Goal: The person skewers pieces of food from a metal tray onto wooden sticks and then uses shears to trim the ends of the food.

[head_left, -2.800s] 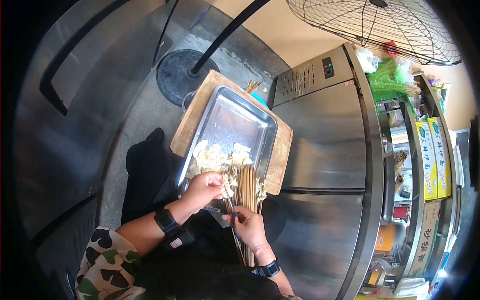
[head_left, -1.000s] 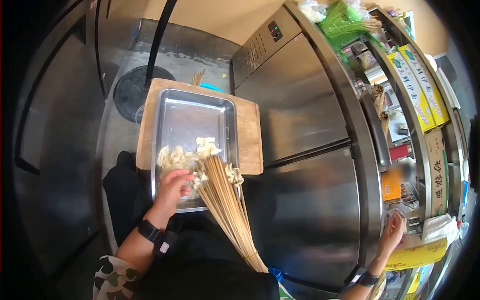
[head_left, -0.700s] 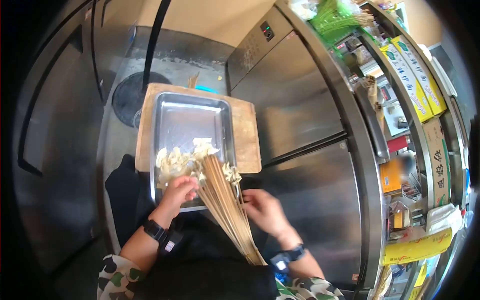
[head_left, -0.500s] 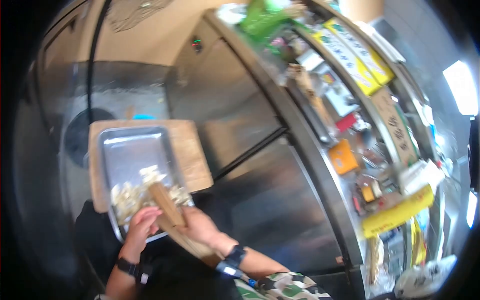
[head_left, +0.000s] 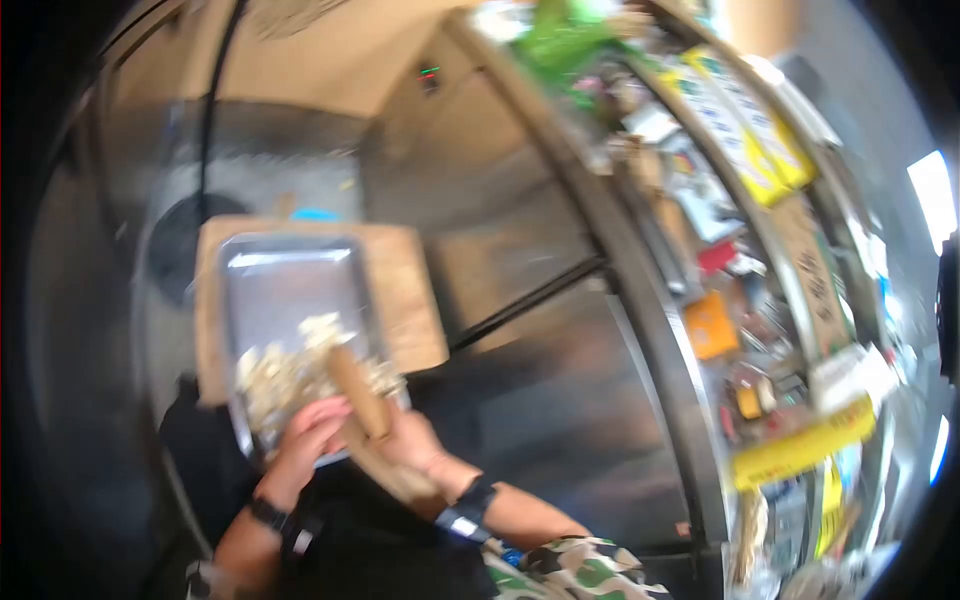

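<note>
A metal tray (head_left: 290, 285) holds many pale, chopped-looking pieces (head_left: 275, 385) in its near half. My right hand (head_left: 410, 443) is closed around a long, flat brown object (head_left: 358, 392) that leans over the tray's near right part; blur hides whether it is a paper bag or a board. Its lower part runs toward my right wrist. My left hand (head_left: 312, 437) is over the near left edge of the tray, fingers curled together beside the brown object. What they hold, if anything, cannot be made out.
Beneath the tray lies a wooden board (head_left: 405, 300). A stainless steel cabinet (head_left: 560, 420) stands to the right. Farther right, shelves carry yellow boxes (head_left: 735, 135), an orange packet (head_left: 711, 325), a yellow roll (head_left: 805, 443) and plastic bags. A dark round object (head_left: 180, 250) is behind the board.
The view has shifted, so the tray and cabinet appear slightly right and higher. Both hands remain by the near end of the tray, and the brown object's upper part looks narrower and steeper.
</note>
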Available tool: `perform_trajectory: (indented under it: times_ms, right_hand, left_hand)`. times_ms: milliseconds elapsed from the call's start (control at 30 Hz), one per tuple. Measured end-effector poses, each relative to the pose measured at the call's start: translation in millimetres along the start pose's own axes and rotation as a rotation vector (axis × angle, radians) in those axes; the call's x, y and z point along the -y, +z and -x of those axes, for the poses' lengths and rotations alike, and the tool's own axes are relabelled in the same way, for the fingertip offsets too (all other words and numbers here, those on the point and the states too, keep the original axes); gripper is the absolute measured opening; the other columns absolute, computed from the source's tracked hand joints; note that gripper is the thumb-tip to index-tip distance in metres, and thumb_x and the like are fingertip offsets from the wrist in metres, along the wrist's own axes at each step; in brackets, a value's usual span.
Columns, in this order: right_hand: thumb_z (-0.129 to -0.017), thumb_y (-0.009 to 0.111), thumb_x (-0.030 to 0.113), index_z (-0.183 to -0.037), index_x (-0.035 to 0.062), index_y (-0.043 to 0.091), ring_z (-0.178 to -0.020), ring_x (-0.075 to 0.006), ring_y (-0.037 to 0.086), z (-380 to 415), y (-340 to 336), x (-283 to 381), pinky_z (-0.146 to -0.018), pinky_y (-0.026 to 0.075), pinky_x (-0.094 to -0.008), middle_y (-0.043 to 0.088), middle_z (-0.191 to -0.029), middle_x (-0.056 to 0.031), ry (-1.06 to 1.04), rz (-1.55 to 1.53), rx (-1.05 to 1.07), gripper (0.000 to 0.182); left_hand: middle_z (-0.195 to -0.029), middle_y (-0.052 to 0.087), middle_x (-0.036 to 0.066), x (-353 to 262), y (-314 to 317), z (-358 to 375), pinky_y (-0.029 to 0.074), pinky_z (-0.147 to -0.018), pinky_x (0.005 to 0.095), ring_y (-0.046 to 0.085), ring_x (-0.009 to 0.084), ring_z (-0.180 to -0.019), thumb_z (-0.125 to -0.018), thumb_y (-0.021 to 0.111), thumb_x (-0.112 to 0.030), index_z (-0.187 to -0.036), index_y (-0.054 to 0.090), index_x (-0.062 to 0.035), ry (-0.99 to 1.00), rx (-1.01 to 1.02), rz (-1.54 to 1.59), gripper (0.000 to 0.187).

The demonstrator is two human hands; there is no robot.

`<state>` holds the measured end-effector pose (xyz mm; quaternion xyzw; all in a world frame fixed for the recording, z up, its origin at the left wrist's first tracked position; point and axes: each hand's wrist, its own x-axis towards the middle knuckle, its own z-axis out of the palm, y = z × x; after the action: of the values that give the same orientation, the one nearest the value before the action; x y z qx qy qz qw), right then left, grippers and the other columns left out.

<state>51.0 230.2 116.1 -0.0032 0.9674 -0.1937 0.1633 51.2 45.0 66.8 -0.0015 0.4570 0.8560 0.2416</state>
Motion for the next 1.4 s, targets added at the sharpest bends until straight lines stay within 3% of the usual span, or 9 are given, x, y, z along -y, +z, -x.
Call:
perform_trajectory:
  times_ms: [67,133,167,500,700,800,1133,1267,1400]
  right_hand:
    - [-0.067,0.069,0.028,-0.111,0.0037,0.047,-0.079,-0.0368,0.062,-0.3,7.1,-9.1,-0.066,0.051,-0.0416,0.062,-0.082,-0.0228,-0.120,-0.142,-0.101,0.055]
    - [-0.070,0.070,0.012,-0.110,-0.0009,0.049,-0.090,-0.0159,0.058,2.6,-1.7,-0.9,-0.078,0.047,-0.0283,0.060,-0.097,-0.0104,-0.008,-0.470,0.010,0.047]
    - [-0.072,0.067,0.007,-0.108,-0.0018,0.049,-0.089,-0.0143,0.057,1.2,-2.6,-4.8,-0.079,0.046,-0.0269,0.059,-0.096,-0.0093,-0.002,-0.478,0.022,0.041]
    - [-0.075,0.060,-0.004,-0.111,0.0000,0.045,-0.090,-0.0128,0.057,-4.2,-3.8,-21.8,-0.082,0.046,-0.0261,0.058,-0.100,-0.0064,0.065,-0.935,0.139,0.038]
    - [-0.076,0.059,-0.003,-0.111,0.0007,0.044,-0.092,-0.0137,0.057,-7.0,0.1,-18.0,-0.083,0.046,-0.0274,0.058,-0.101,-0.0067,0.073,-0.816,0.156,0.039]
    - [-0.075,0.059,-0.004,-0.109,0.0004,0.046,-0.085,-0.0113,0.056,-3.1,-5.1,-9.7,-0.077,0.045,-0.0247,0.058,-0.096,-0.0051,0.069,-0.877,0.141,0.037]
    - [-0.075,0.060,0.001,-0.099,0.0028,0.054,-0.058,-0.0112,0.053,4.6,-38.4,11.1,-0.053,0.046,-0.0245,0.057,-0.070,-0.0027,0.111,-1.190,0.433,0.025]
    - [-0.076,0.062,0.003,-0.092,0.0034,0.056,-0.058,-0.0119,0.055,-5.0,-33.4,24.7,-0.053,0.048,-0.0243,0.057,-0.069,-0.0032,0.136,-1.329,0.631,0.018]
    - [-0.078,0.061,0.005,-0.090,0.0039,0.057,-0.055,-0.0122,0.055,-17.1,-15.6,16.3,-0.048,0.046,-0.0239,0.056,-0.066,-0.0034,0.274,-1.078,0.657,0.012]
  left_hand:
    - [-0.107,0.060,0.005,1.8,-2.8,1.0,0.041,-0.056,0.0195,0.049,0.0060,-0.061,-0.088,0.053,-0.014,-0.118,0.050,-0.0007,0.022,0.001,0.010,0.033]
    - [-0.111,0.060,0.008,3.0,-4.4,-2.3,0.044,-0.056,0.0187,0.052,0.0062,-0.061,-0.088,0.050,-0.010,-0.120,0.049,0.0011,0.013,-0.005,-0.032,0.034]
    - [-0.112,0.060,0.007,2.4,-3.8,-4.7,0.045,-0.055,0.0178,0.052,0.0051,-0.061,-0.088,0.050,-0.010,-0.121,0.048,0.0011,-0.008,-0.010,-0.052,0.035]
    - [-0.112,0.058,0.005,8.8,2.8,-11.7,0.043,-0.053,0.0169,0.050,0.0042,-0.060,-0.089,0.047,-0.005,-0.125,0.048,-0.0052,0.003,0.011,-0.041,0.036]
    - [-0.101,0.059,0.006,9.8,5.2,-12.9,0.048,-0.059,0.0233,0.056,0.0117,-0.066,-0.083,0.048,-0.001,-0.120,0.053,-0.0068,0.084,-0.053,-0.243,0.038]
    - [-0.097,0.058,0.009,21.7,1.5,-19.2,0.050,-0.065,0.0289,0.059,0.0208,-0.075,-0.082,0.049,-0.002,-0.116,0.055,-0.0082,0.442,-0.129,-0.674,0.034]
    - [-0.097,0.057,0.010,15.2,7.9,-12.9,0.050,-0.069,0.0375,0.060,0.0291,-0.081,-0.082,0.051,-0.007,-0.110,0.058,-0.0103,0.417,-0.184,-0.969,0.030]
    - [-0.088,0.059,0.008,27.2,3.7,-20.3,0.050,-0.062,0.0349,0.061,0.0249,-0.071,-0.081,0.050,-0.006,-0.100,0.061,-0.0062,0.485,-0.186,-0.924,0.021]
    - [-0.075,0.052,0.001,10.6,-3.4,-20.0,0.036,-0.048,0.0198,0.045,0.0062,-0.057,-0.082,0.047,-0.005,-0.089,0.054,-0.0013,-0.035,-0.044,0.110,0.011]
